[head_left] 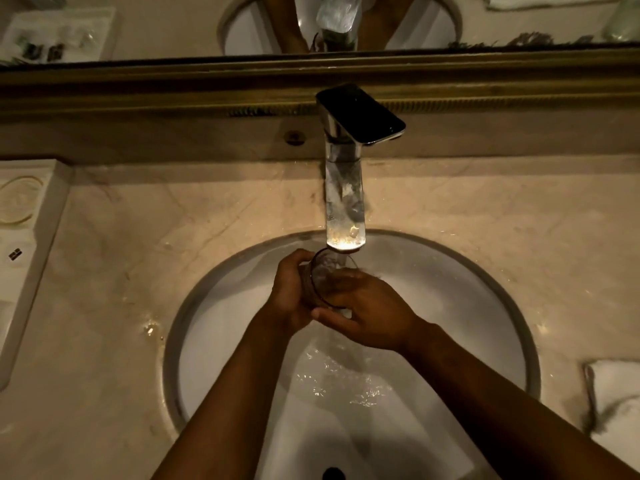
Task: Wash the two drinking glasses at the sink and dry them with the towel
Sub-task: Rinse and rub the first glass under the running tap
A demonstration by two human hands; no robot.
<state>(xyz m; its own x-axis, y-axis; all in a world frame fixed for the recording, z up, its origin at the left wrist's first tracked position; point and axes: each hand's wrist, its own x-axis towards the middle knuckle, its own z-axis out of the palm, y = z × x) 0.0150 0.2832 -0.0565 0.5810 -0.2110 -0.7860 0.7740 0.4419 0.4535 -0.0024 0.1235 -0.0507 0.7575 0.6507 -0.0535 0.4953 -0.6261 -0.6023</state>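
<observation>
Item: drinking glass (323,275), count one in view; the second glass of the task is not visible, save possibly as a blurred reflection in the mirror (138,26) at 1 o'clock, too unclear to confirm. The glass sits directly under the spout of the faucet (344,202), at 12 o'clock within the sink (512,306), mouth tilted up toward the spout, apparently so the stream can run into it.

Item: left hand (289,294), wrapped around the glass wall from the 9 o'clock side, fingers curled closed on it, likely steadying it.

Item: right hand (369,315), at 3 o'clock of the glass, fingers laid against the rim and near wall, thumb below; it appears to rub the glass, though whether it truly clamps it cannot be told.

Item: towel (613,389), count one, folded on the counter (104,306) at 4 o'clock, well apart from the basin, presumably kept dry for later.

Item: tray (24,216), count one, at 9 o'clock on the counter.

Water ripples in the basin toward 6 o'clock. Judged stage: washing of one glass, drying not begun.
</observation>
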